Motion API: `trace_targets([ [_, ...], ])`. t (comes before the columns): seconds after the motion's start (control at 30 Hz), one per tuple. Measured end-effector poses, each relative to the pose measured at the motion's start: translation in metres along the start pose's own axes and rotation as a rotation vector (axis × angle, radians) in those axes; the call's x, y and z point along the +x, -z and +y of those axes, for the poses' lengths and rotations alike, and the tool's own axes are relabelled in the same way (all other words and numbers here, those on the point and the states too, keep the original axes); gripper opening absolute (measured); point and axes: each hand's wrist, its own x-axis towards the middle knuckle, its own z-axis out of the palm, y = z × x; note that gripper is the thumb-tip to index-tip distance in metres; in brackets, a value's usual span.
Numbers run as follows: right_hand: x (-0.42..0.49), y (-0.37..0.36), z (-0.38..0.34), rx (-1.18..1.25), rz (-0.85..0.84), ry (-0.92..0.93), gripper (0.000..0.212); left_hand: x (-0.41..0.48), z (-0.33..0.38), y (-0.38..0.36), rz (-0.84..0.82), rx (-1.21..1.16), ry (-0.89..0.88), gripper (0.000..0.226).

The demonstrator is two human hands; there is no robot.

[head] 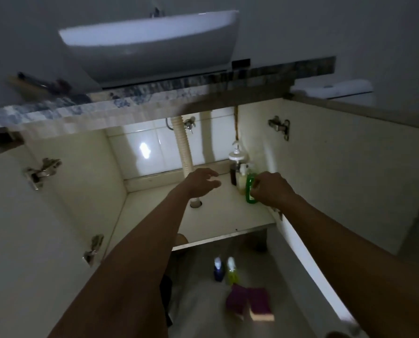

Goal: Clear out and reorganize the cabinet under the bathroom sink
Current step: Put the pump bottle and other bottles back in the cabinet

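Note:
The cabinet under the sink stands open, its pale floor [225,213] lit. My right hand [272,189] is closed around a green bottle [249,190] at the right side of the cabinet floor. Just behind it stand a pale yellow pump bottle [242,182] and a dark pump bottle with a white top [235,168], close against the right wall. My left hand [202,181] hovers in the middle of the cabinet with fingers spread and nothing in it, in front of the ribbed drain hose [184,152].
Both cabinet doors [47,235] hang open left and right. On the floor below stand a blue bottle [217,268] and a yellow-green bottle [232,270], with purple cloths [248,301] in front. The white basin [152,42] and marble counter edge [57,111] are above.

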Motion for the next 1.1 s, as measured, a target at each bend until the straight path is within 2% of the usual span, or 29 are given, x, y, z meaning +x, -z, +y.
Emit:
trace_targets([
  [0.23,0.003,0.007,0.042,-0.01,0.036,-0.135,0.027,0.042,0.013,-0.041,-0.1,0.12,-0.095,0.046],
  [0.63,0.016,-0.052,0.073,-0.008,0.016,-0.332,0.03,0.095,-0.013,-0.092,-0.303,0.169,-0.229,0.047],
  [0.8,0.032,-0.08,0.076,-0.044,-0.064,-0.377,0.033,0.109,-0.044,-0.109,-0.367,0.132,-0.186,0.048],
  [0.93,0.038,-0.11,0.075,-0.038,-0.121,-0.363,0.031,0.111,-0.074,-0.126,-0.44,-0.047,-0.036,0.041],
  [1.0,0.035,-0.131,0.075,-0.036,-0.167,-0.349,0.028,0.106,-0.089,-0.137,-0.518,-0.146,0.03,0.032],
  [1.1,0.026,-0.171,0.079,-0.046,-0.282,-0.337,0.028,0.092,-0.114,-0.164,-0.703,-0.104,0.119,0.022],
])
